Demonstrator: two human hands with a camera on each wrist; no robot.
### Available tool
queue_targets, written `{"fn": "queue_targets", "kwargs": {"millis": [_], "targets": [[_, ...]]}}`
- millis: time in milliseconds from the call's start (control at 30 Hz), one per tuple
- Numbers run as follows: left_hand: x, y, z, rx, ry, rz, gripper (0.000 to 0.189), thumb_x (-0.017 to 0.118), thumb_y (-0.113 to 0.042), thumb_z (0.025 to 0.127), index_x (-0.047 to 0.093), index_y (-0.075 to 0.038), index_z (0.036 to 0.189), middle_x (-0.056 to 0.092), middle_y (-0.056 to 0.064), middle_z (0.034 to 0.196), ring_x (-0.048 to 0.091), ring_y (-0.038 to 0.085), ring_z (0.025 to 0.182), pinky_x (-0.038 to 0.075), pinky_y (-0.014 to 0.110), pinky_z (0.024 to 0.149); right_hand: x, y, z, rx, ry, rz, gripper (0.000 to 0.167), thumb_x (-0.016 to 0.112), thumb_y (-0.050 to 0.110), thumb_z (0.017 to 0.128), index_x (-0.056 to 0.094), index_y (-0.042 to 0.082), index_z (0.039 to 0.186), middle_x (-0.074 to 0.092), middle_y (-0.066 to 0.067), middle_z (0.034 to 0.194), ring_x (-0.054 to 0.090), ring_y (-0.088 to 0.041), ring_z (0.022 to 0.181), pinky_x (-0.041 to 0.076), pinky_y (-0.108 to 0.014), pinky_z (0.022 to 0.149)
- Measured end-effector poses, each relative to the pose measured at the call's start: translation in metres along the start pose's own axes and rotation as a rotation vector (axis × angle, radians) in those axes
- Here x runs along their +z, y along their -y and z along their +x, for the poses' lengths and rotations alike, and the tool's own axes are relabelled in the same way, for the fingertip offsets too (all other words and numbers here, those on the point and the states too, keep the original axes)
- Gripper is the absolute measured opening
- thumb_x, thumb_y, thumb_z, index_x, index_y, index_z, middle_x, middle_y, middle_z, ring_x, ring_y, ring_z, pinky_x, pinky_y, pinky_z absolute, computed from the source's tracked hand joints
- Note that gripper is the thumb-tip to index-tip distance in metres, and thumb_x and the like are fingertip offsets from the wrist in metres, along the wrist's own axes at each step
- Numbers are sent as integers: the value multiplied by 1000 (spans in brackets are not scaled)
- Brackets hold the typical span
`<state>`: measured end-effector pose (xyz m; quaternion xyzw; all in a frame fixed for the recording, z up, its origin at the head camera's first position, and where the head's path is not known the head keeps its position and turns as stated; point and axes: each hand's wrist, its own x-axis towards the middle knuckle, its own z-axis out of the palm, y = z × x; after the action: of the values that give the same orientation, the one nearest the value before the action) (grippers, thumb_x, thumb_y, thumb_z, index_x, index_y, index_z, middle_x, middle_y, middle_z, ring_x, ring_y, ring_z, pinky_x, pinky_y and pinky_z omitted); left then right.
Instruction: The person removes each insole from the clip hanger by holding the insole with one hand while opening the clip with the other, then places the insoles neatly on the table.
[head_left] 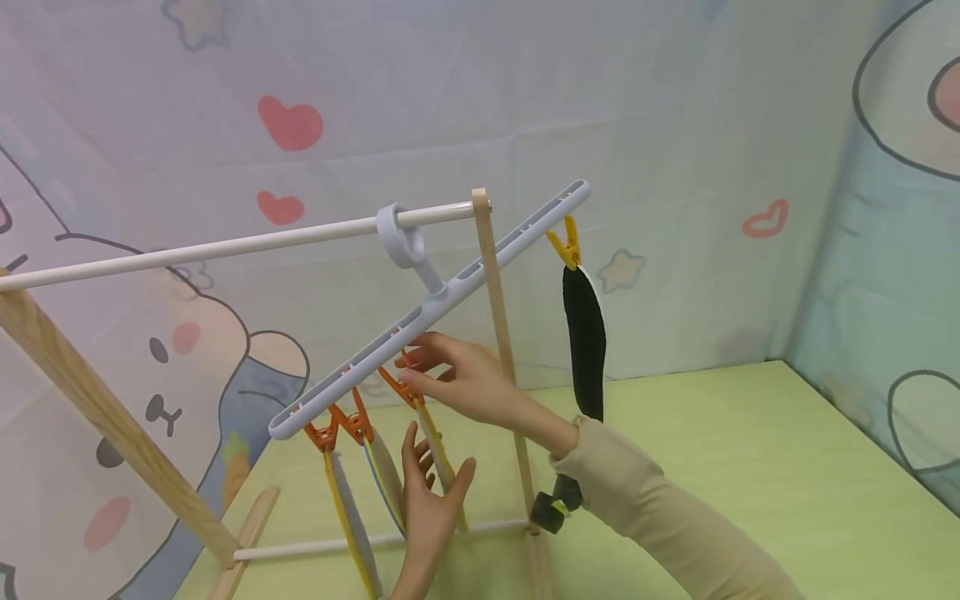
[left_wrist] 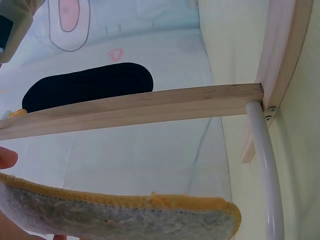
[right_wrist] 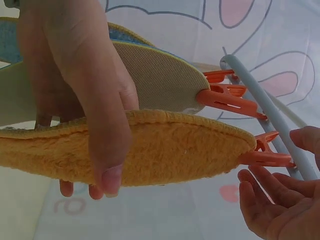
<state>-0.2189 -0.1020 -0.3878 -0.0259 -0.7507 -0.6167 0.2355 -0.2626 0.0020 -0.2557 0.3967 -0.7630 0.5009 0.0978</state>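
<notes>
Cartoon-print cloth (head_left: 675,125) backs the drying rack (head_left: 262,242); its hanger (head_left: 435,307) tilts, presumably because three insoles (head_left: 349,525) outweigh the black insole (head_left: 585,333). The relaxed left hand (head_left: 431,504) straddles the hanging yellow insole (right_wrist: 185,150); the loosely bent right hand (head_left: 472,379) flanks its orange clip (right_wrist: 267,159), contact unclear.

Open room lies right of the black insole (head_left: 584,342) above the green surface (head_left: 720,450), the slanting hanger (head_left: 437,309) bars the way from above, the wooden post (head_left: 498,308) stands between that insole and the yellow insole (right_wrist: 190,155), and a slim gap parts the beige insole (right_wrist: 155,75) from the blue insole (head_left: 349,508).
</notes>
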Motion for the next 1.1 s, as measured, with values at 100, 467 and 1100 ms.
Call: {"fn": "queue_targets", "kwargs": {"millis": [100,467,1100], "targets": [[0,0,0,16,-9,4,79,67,-15,78,20,-18,140,43,14,124,44,32,113,33,53,93,2,3,2,5,2,0,38,59,21,85,51,13,122,63,-7,109,60,-15,99,51,-22,73],[2,5,1,105,-1,8,75,67,-10,78,22,-14,139,43,15,120,52,32,106,43,43,86,7,10,7,-22,-8,12,34,65,20,81,57,12,113,67,-5,93,63,-11,84,51,-18,67],[7,3,-2,104,-13,38,71,67,-12,78,27,-9,137,44,14,119,52,28,103,44,40,81,15,11,9,-66,-113,-120,24,67,21,79,64,8,98,70,-5,76,63,-7,65,46,-14,53]]}}
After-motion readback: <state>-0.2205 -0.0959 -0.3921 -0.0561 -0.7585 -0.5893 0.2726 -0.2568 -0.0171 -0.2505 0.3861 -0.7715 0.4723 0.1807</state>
